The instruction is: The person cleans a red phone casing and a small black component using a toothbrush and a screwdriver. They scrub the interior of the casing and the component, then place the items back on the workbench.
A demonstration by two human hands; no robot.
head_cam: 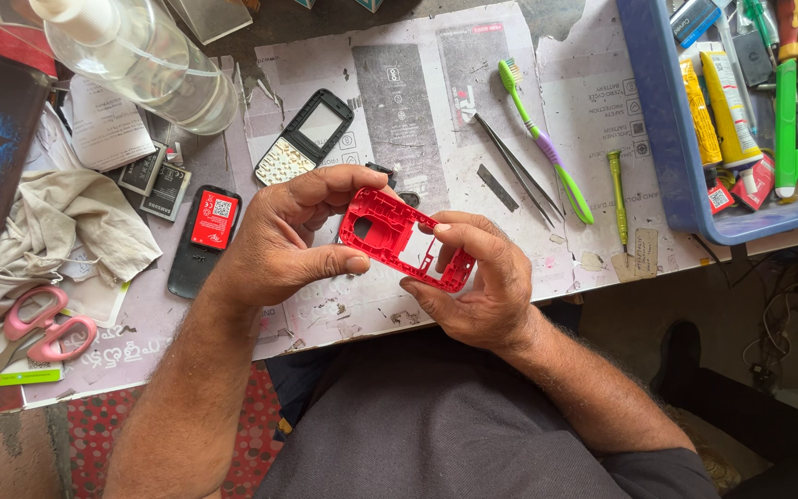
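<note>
Head view: left hand (284,236) and right hand (477,282) both grip a red plastic phone frame (399,238), held tilted above the paper-covered bench (593,102). Left thumb presses the frame's near-left edge, fingers curl over the top. Right fingers wrap the lower-right corner, hiding it. Black keypad cover (305,137) lies behind; tweezers (514,166) and toothbrush (542,139) well right. Blue tray (671,139) cut off by the edge.

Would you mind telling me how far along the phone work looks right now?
Done: the phone is apart; its keypad front and battery-fitted back lie on the bench. In hand: left hand and right hand hold the bare red frame. Left: parts remain unassembled; tweezers and screwdriver lie idle.
</note>
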